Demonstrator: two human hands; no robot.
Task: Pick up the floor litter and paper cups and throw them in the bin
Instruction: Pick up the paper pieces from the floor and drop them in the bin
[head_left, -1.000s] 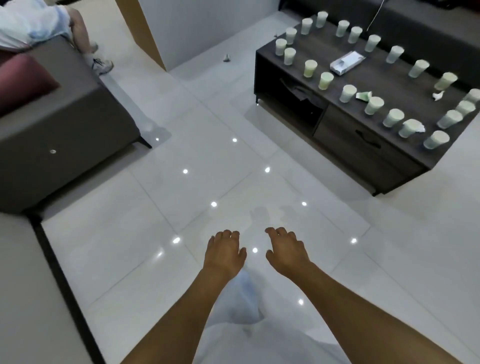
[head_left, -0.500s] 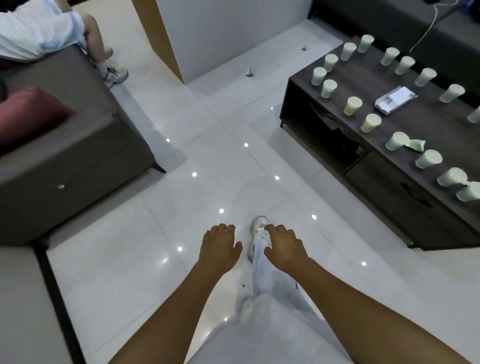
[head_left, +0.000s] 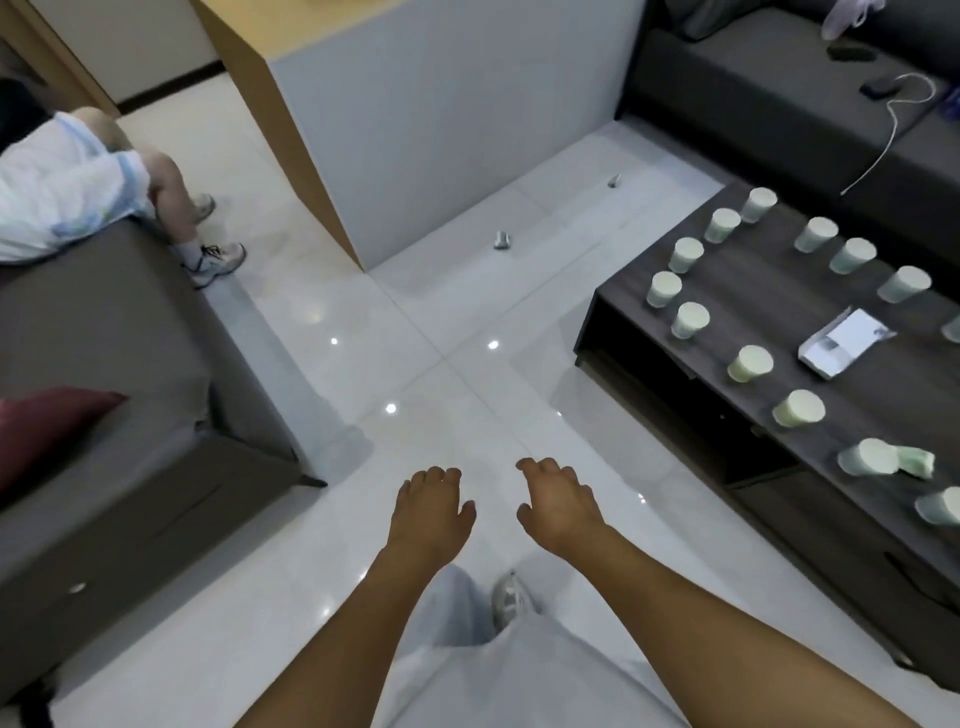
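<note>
My left hand (head_left: 428, 506) and my right hand (head_left: 558, 501) hang out in front of me over the white tiled floor, fingers loosely curled, holding nothing. A small grey piece of litter (head_left: 502, 240) lies on the floor ahead, by the wall corner. A second small scrap (head_left: 614, 180) lies farther back. Several pale paper cups, such as the cup (head_left: 750, 364), stand upside down on the dark coffee table (head_left: 769, 291) at the right. One cup (head_left: 868, 457) lies on its side beside a crumpled green one (head_left: 915, 461).
A grey sofa (head_left: 119, 415) with a red cushion (head_left: 47, 431) fills the left side; a person's legs and shoes (head_left: 215, 260) rest at its far end. A white wall block (head_left: 441, 119) juts out ahead. Another dark sofa (head_left: 779, 98) stands at the back right. A white packet (head_left: 844, 340) lies on the table.
The view has moved forward and turned left; the table now sits farther right and the floor litter is closer. My foot has swung back under me. Both hands stay empty.
</note>
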